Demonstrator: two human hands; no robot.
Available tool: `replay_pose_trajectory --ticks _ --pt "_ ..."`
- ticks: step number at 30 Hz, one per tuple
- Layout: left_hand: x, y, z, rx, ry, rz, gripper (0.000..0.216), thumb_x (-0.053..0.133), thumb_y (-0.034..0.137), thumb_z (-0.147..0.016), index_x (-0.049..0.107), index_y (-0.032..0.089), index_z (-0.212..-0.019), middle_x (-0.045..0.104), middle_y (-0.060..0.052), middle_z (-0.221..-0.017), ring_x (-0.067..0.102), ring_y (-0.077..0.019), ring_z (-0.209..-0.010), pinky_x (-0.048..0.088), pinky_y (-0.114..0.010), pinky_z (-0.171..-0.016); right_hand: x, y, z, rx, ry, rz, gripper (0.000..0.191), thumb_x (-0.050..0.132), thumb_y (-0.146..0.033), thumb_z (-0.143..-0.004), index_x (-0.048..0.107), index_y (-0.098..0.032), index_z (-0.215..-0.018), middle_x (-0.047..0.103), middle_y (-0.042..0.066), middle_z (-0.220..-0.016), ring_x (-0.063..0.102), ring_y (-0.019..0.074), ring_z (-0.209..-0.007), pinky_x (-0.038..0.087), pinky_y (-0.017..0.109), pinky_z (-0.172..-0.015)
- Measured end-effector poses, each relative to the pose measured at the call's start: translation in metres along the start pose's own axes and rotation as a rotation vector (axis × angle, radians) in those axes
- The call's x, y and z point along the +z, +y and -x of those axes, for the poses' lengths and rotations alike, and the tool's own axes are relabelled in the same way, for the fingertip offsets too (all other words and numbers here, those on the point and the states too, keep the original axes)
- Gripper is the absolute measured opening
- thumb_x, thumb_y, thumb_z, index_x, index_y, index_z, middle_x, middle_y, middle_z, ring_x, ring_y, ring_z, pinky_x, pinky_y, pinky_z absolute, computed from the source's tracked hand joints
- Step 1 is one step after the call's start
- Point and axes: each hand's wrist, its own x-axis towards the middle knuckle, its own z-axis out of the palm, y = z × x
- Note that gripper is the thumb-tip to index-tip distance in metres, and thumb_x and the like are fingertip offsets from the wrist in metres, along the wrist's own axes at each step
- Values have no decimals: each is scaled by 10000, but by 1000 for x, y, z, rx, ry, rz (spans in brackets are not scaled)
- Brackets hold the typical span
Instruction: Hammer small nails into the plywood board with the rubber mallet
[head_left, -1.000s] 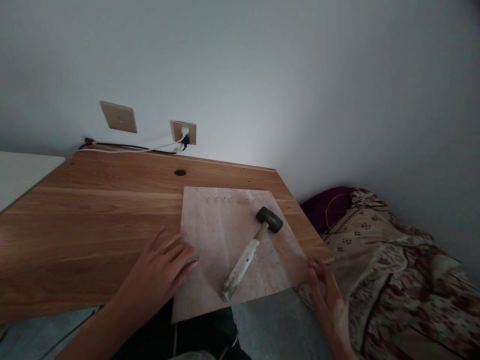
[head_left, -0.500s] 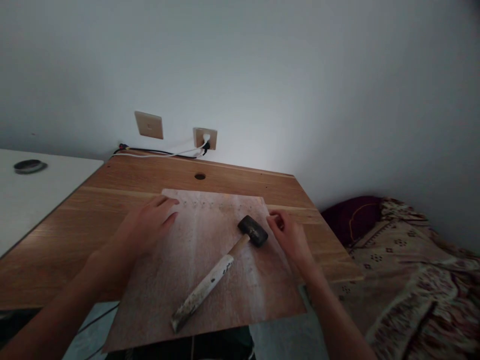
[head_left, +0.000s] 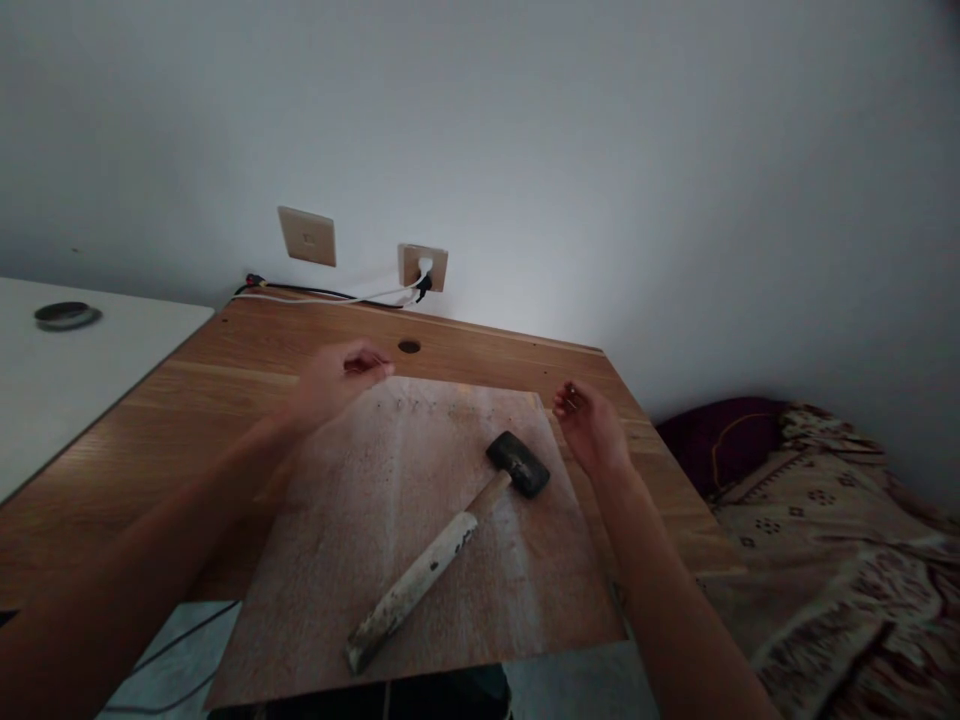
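left hand (head_left: 339, 375) curling at the board's (head_left: 420, 560) eleven o'clock corner, right hand (head_left: 589, 425) pinching its two o'clock corner (grip unclear), mallet (head_left: 450, 540) lying on it

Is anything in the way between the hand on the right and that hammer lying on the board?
No, nothing visible. The right hand hovers by the board's far right corner, and the mallet's black head lies just below and left of it. Only bare board shows between them. The left hand is at the far left corner.
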Motion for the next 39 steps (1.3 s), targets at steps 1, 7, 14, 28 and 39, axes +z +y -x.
replay_pose_trajectory --ticks 1,7,14,28,39 --pt "0 2 -2 -52 60 137 223 736 400 -799 714 193 -881 727 -43 -829 661 -186 -775 531 -319 -765 -1 -4 -1 83 -8 -120 237 790 -381 -748 630 -212 -791 628 -1 -705 607 140 -629 478 230 -540" --pt "8 -7 -2 -288 -100 290 257 673 448 -797 665 192 -813 637 -30 -717 600 -170 -663 466 -286 -616 22 -10 -6 229 -326 203 189 706 -374 -799 642 -201 -757 472 -66 -561 347 89 -423 237 216 -390" --pt "18 0 6 112 -304 -715 257 529 416 -960 666 199 -944 742 -111 -920 692 -274 -873 503 -381 -816 68 -15 -4 -181 -631 1465 282 640 -408 -997 746 -173 -883 791 150 -980 733 274 -953 517 341 -827" --pt "16 33 -11 -284 -146 532 238 518 411 -879 554 200 -774 491 -1 -671 354 -101 -494 260 -242 -459 56 -45 -15 177 -287 34 173 539 -377 -812 537 -230 -722 443 -38 -594 275 101 -440 186 233 -392" --pt "28 19 -6 71 -341 -587 190 623 369 -894 711 200 -883 730 -97 -849 673 -273 -818 479 -369 -796 85 -17 1 -192 -650 1212 307 715 -416 -893 657 -208 -675 712 120 -766 675 252 -768 468 319 -692"
